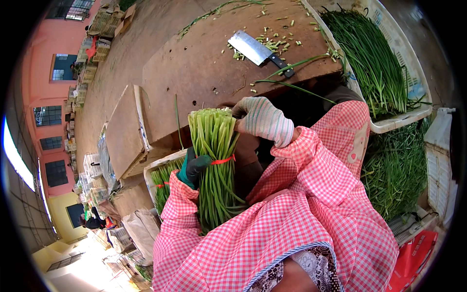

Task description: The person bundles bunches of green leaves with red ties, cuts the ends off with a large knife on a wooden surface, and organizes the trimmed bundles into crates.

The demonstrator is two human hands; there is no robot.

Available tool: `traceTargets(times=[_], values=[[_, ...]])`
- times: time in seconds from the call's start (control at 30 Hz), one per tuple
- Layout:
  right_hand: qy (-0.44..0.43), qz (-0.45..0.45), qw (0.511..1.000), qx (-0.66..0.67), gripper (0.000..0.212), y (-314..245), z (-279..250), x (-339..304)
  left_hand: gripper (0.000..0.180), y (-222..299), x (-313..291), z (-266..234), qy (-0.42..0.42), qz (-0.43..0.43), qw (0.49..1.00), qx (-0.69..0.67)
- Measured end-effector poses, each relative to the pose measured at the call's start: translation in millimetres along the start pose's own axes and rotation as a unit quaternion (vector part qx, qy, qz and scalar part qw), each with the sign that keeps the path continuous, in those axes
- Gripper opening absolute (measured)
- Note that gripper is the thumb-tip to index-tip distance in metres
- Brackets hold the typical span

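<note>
A thick bundle of garlic chives (214, 141) stands upright before me, pale cut ends on top and green leaves hanging below. A red band (224, 160) circles it about midway. My left hand (194, 168), in a dark green and black glove, is closed around its left side near the band. At the upper right of the bundle is my right hand (262, 119), in a white striped knit glove. Its fingers are curled against the stalks by the cut ends; the fingertips are partly hidden. A cleaver (250, 47) with a black handle lies on the brown wooden board (189, 78) beyond.
Cut stem pieces (275, 46) and loose leaves litter the board around the cleaver. A white crate (372, 127) of chives stands at right, above a heap of greens (396, 170). Another crate (148, 177) with banded chives sits at left, beside a tilted board (121, 129).
</note>
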State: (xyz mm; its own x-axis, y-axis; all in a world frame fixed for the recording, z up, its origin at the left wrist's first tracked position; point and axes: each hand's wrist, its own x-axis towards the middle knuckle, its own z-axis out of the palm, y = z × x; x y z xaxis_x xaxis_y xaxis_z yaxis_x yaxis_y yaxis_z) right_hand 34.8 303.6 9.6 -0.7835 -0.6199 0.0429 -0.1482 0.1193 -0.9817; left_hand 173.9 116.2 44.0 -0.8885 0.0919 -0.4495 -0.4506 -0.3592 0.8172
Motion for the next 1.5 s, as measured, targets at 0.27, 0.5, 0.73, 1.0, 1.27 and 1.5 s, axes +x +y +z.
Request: traceTargets(times=[0.27,0.5,0.73,1.0,1.27,1.5], values=[[0.051,0.061,0.994,0.068,0.023,10.5,4.8,1.3,0.074,2.7,2.8,3.2,0.023,0.006,0.998,0.056],[0.103,0.077,0.987,0.096,0.019,37.9,12.1,0.0,0.07,-7.6,6.7,-8.5,0.031,-0.007,0.995,0.091],[0.154,0.148,0.954,0.21,0.03,32.1,-20.3,-4.4,0.072,13.5,-2.0,4.0,0.002,0.093,0.989,0.113],[-0.066,-0.02,0.984,0.164,0.079,-3.4,41.1,-47.6,0.088,33.9,-20.5,39.1,0.075,0.302,0.936,0.165],[0.005,-0.067,0.983,0.168,0.063,-17.6,53.4,-42.8,0.109,-24.7,-65.5,39.4,0.35,0.308,0.806,0.366],[-0.146,-0.185,0.971,0.036,0.075,-78.2,105.9,-37.5,0.08,-42.0,-114.2,28.9,0.34,0.463,0.809,0.124]])
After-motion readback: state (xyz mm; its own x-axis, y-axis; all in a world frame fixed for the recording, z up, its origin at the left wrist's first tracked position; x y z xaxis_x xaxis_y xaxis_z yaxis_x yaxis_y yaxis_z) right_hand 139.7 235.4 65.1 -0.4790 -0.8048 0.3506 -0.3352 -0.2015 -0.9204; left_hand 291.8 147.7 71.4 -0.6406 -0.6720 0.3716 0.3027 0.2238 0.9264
